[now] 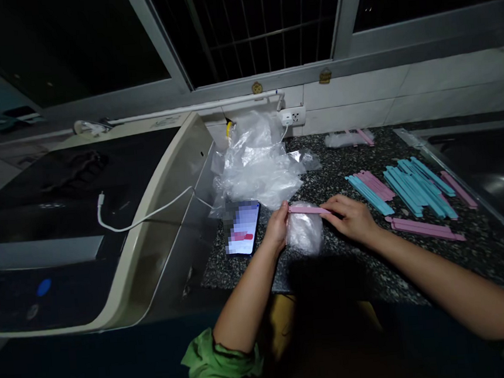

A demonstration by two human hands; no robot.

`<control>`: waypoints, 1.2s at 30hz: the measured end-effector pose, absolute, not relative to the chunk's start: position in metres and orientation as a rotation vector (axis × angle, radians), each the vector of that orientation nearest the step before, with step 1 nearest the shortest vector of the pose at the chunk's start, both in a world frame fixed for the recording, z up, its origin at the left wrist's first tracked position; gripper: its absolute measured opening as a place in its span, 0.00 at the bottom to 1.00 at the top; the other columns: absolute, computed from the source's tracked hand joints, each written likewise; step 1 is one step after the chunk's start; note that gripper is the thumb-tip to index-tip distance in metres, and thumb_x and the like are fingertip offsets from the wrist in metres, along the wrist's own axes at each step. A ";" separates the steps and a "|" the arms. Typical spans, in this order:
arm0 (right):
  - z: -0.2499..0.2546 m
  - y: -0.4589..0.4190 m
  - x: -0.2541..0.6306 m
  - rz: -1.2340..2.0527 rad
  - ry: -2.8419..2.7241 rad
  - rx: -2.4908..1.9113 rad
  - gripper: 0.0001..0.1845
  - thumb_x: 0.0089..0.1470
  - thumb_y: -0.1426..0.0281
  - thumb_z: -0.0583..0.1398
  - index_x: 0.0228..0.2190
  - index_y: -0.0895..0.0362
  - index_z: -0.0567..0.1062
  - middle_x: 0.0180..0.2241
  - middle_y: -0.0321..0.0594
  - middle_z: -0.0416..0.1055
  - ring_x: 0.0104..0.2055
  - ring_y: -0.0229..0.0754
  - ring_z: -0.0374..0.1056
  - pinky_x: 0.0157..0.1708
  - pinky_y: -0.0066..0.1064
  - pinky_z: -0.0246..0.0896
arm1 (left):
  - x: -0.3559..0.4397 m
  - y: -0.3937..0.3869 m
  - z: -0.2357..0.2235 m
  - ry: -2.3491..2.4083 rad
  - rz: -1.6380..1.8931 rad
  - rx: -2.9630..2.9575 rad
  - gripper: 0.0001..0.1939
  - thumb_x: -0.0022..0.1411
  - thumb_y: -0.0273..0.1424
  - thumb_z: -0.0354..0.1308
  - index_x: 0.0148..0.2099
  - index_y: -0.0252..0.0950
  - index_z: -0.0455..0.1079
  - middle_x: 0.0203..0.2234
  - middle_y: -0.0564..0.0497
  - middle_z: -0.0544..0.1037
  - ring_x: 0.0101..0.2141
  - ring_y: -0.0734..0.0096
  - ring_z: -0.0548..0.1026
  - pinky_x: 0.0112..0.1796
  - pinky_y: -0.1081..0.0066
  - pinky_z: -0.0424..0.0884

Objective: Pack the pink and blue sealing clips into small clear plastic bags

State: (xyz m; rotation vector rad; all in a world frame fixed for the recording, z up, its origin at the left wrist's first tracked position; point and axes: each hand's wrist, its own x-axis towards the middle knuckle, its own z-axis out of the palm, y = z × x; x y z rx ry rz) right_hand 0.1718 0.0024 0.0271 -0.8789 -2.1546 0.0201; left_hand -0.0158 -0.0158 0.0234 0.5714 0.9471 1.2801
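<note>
A pink bag-sealing clip [309, 210] stretches level between my two hands, along the upper edge of a clear plastic bag [305, 235]. My left hand [277, 228] is closed on the clip's left end, the thumb pointing up. At the other end, my right hand [350, 217] pinches the clip between thumb and fingers. The bag hangs or lies crumpled beneath the clip; whether the clip grips its edge I cannot tell. Left of my left hand lies a lit phone [243, 230]. Pink clips [425, 229] and blue clips [419, 186] lie to the right of my right hand.
A heap of clear plastic bags [256, 165] rests at the back against the tiled wall. A washing machine [161, 209] with a white cable [149, 221] stands left of the speckled counter [337, 158]. A sink [493, 174] is at right; a charger [287, 118] sits in the wall socket.
</note>
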 end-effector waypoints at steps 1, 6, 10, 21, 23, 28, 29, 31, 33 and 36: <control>0.027 0.002 0.172 0.041 -2.153 -0.881 0.08 0.54 0.67 0.57 0.33 0.55 0.76 0.31 0.42 0.73 0.32 0.39 0.70 0.30 0.29 0.66 | -0.016 -0.015 0.022 0.978 1.288 0.592 0.24 0.43 0.50 0.62 0.23 0.31 0.68 0.15 0.51 0.71 0.24 0.67 0.72 0.28 0.71 0.65; 0.027 0.001 0.171 0.085 -2.149 -0.862 0.10 0.55 0.67 0.56 0.33 0.56 0.76 0.29 0.42 0.71 0.31 0.39 0.69 0.29 0.29 0.66 | -0.014 -0.015 0.019 1.045 1.317 0.657 0.27 0.43 0.54 0.59 0.19 0.32 0.66 0.12 0.54 0.66 0.16 0.75 0.64 0.22 0.73 0.58; 0.028 0.000 0.171 0.113 -2.158 -0.889 0.10 0.55 0.65 0.56 0.33 0.55 0.76 0.27 0.41 0.69 0.29 0.39 0.67 0.27 0.30 0.65 | -0.013 -0.016 0.019 1.055 1.343 0.666 0.26 0.44 0.54 0.58 0.19 0.32 0.66 0.12 0.53 0.67 0.16 0.76 0.62 0.22 0.73 0.56; 0.031 0.000 0.171 0.120 -2.154 -0.872 0.10 0.55 0.65 0.56 0.32 0.55 0.76 0.26 0.40 0.68 0.28 0.39 0.66 0.26 0.30 0.64 | -0.013 -0.018 0.021 1.088 1.353 0.616 0.25 0.47 0.51 0.58 0.17 0.34 0.63 0.12 0.55 0.64 0.16 0.78 0.59 0.22 0.73 0.55; 0.031 0.000 0.171 0.108 -2.143 -0.859 0.10 0.55 0.65 0.56 0.32 0.56 0.76 0.26 0.40 0.68 0.28 0.38 0.66 0.25 0.29 0.64 | -0.013 -0.017 0.019 1.078 1.354 0.620 0.25 0.46 0.52 0.59 0.18 0.33 0.63 0.13 0.55 0.64 0.16 0.78 0.59 0.21 0.73 0.55; 0.031 -0.001 0.170 0.138 -2.116 -0.874 0.10 0.54 0.64 0.56 0.32 0.55 0.76 0.25 0.40 0.68 0.27 0.38 0.66 0.25 0.30 0.64 | -0.014 -0.015 0.017 1.087 1.369 0.645 0.26 0.45 0.53 0.59 0.19 0.33 0.65 0.12 0.55 0.65 0.16 0.77 0.60 0.21 0.73 0.55; 0.031 -0.001 0.170 0.151 -2.108 -0.874 0.10 0.54 0.64 0.57 0.32 0.55 0.76 0.25 0.40 0.68 0.26 0.38 0.66 0.24 0.30 0.63 | -0.014 -0.015 0.017 1.090 1.375 0.639 0.25 0.45 0.52 0.59 0.19 0.33 0.65 0.13 0.54 0.65 0.16 0.77 0.61 0.21 0.73 0.55; 0.032 -0.001 0.170 0.172 -2.082 -0.862 0.10 0.54 0.64 0.57 0.33 0.55 0.77 0.25 0.40 0.69 0.26 0.38 0.65 0.23 0.30 0.63 | -0.014 -0.015 0.018 1.088 1.386 0.616 0.25 0.46 0.51 0.59 0.19 0.33 0.65 0.13 0.54 0.66 0.16 0.77 0.61 0.22 0.73 0.56; 0.033 0.000 0.169 0.188 -2.057 -0.846 0.10 0.53 0.64 0.58 0.33 0.55 0.77 0.25 0.40 0.69 0.26 0.38 0.66 0.23 0.30 0.63 | -0.014 -0.015 0.019 1.078 1.394 0.596 0.24 0.47 0.50 0.59 0.20 0.33 0.66 0.13 0.54 0.67 0.17 0.77 0.62 0.22 0.73 0.57; 0.035 0.000 0.168 0.230 -2.028 -0.852 0.09 0.52 0.64 0.59 0.32 0.54 0.77 0.25 0.40 0.70 0.25 0.37 0.66 0.22 0.30 0.62 | -0.013 -0.015 0.022 1.087 1.403 0.570 0.23 0.47 0.50 0.59 0.19 0.33 0.65 0.13 0.55 0.66 0.16 0.77 0.61 0.22 0.74 0.57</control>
